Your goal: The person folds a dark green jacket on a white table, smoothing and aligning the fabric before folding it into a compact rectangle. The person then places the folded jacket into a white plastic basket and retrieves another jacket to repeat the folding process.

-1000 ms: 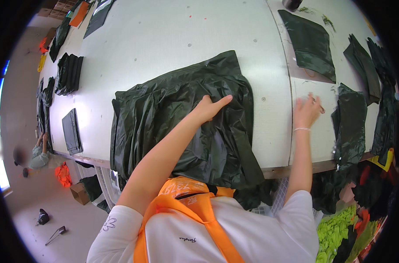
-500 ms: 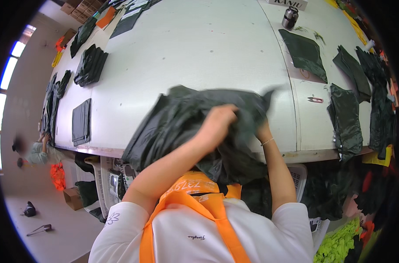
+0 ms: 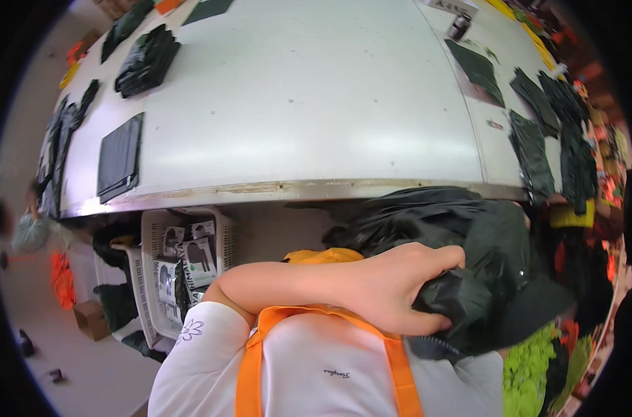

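Observation:
A bundled dark green, shiny garment [image 3: 496,240] hangs in front of me to the right, below the table's near edge. My left hand [image 3: 416,288] reaches across my chest and is closed on its near part, thumb below and fingers above. A toothed, zip-like edge shows just under that hand. My right hand and forearm are hidden behind the garment, so its fingers cannot be made out. The garment's lower right end is smeared by motion.
The white table [image 3: 295,118] bears a folded dark piece [image 3: 121,156], a dark stack [image 3: 148,61], several dark garments [image 3: 531,149] and a metal bottle [image 3: 460,26]. Below its edge stands a white basket [image 3: 225,240] of packets. Bright yellow-green cloth [image 3: 531,368] lies at lower right.
The garment has come off the tabletop toward me and to the right. My left hand has moved right and nearer with it; my right hand has gone out of sight behind it.

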`<control>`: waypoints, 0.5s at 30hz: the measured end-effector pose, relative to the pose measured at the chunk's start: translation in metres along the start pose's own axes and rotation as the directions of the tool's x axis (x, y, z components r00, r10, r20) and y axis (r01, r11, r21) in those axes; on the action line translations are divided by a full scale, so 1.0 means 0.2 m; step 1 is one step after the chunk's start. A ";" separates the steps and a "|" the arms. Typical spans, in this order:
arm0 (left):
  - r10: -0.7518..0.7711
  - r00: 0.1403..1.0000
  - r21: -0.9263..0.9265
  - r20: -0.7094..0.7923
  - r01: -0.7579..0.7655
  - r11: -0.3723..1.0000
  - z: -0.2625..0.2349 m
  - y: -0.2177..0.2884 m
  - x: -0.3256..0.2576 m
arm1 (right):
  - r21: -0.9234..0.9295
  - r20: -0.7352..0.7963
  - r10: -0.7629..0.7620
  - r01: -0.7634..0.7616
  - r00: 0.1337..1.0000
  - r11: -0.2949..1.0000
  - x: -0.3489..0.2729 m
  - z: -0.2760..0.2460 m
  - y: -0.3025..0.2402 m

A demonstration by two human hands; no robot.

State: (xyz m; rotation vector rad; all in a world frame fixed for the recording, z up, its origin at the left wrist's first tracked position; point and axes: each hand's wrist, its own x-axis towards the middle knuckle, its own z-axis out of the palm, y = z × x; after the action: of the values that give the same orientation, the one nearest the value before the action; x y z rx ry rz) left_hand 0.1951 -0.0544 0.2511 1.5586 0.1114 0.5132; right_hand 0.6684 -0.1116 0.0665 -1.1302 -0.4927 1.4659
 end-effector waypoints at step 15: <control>0.639 0.739 0.959 -0.214 0.034 0.281 -0.37 0.13 -0.17 | -0.927 0.241 -0.437 0.339 0.867 0.161 -0.52 1.27 -1.33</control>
State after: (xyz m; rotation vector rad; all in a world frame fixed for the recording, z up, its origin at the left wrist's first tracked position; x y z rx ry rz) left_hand 0.1294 -0.0017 0.2662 2.5583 0.6917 1.4832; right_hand 0.5769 -0.0664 0.4352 -1.7935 -1.6622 0.4850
